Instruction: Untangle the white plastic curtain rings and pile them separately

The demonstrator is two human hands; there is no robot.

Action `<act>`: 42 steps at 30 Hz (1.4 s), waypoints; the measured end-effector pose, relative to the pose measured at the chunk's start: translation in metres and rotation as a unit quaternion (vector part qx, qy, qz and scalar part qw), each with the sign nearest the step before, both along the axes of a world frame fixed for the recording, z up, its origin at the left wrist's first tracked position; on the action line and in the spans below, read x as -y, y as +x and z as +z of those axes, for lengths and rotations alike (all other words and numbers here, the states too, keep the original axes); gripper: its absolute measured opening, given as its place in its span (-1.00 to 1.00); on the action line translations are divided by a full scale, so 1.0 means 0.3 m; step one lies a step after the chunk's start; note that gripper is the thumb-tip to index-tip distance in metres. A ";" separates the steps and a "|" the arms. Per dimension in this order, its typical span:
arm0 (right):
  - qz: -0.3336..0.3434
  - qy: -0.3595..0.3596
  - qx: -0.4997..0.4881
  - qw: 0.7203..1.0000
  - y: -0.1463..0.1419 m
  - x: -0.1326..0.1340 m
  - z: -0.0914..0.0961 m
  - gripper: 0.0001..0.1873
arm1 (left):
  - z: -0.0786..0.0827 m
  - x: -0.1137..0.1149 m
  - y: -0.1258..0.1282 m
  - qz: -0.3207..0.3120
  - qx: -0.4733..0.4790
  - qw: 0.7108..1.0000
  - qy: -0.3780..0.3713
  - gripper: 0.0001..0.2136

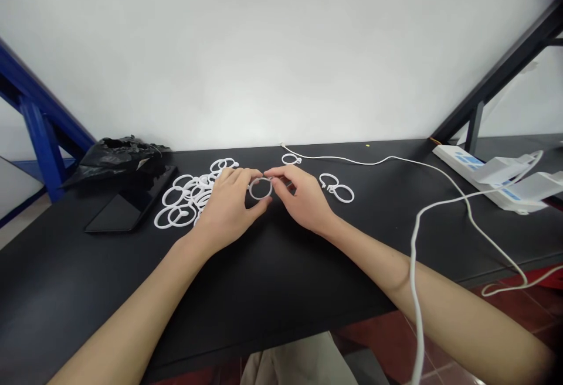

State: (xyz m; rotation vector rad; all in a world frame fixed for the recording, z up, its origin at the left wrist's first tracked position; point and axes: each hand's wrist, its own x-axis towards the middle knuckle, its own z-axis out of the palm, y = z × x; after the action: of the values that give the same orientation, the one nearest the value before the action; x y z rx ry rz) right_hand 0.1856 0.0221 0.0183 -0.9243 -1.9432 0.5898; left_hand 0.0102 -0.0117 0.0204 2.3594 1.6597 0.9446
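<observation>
Between my two hands is a white plastic ring [250, 193], thin and round like a curtain ring. My left hand [229, 203] grips it from the left, with thumb below and fingers above. At the ring's upper right edge, my right hand [303, 194] is closed in a pinch. Part of another pale ring seems to show by the right fingers, mostly hidden. Beside my left hand lies a loose pile of similar white rings [181, 215], some with small eyelets. Right of my right hand lie a couple of rings [344, 194] with small white pieces.
A single ring [289, 159] lies near the wall on the black table [281, 291]. At left are a dark tablet [118, 212] and a crumpled black plastic bag [116, 159]. A white cable [416, 279] crosses over my right forearm toward a white device [488, 180].
</observation>
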 end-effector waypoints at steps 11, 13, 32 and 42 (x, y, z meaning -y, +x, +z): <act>0.027 -0.056 0.004 0.998 -0.001 -0.004 -0.012 -0.77 | -0.005 -0.006 -0.007 0.004 -0.030 0.999 0.020 -0.69; 0.028 -0.058 0.003 0.998 -0.002 -0.003 -0.010 -0.79 | -0.007 -0.007 -0.008 0.004 -0.036 0.999 0.023 -0.69; 0.028 -0.040 0.027 0.998 0.004 -0.010 -0.026 -0.75 | -0.003 -0.003 -0.005 0.008 -0.042 0.999 0.011 -0.71; 0.034 -0.047 0.033 0.998 0.006 -0.010 -0.011 -0.77 | 0.000 -0.002 0.003 0.008 -0.050 0.999 -0.008 -0.69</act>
State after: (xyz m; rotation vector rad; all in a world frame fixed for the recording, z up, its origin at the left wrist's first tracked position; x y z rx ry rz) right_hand 0.1874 0.0252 0.0151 -0.9493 -2.0268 0.7022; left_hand 0.0110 -0.0113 0.0205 2.4234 1.7152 0.8258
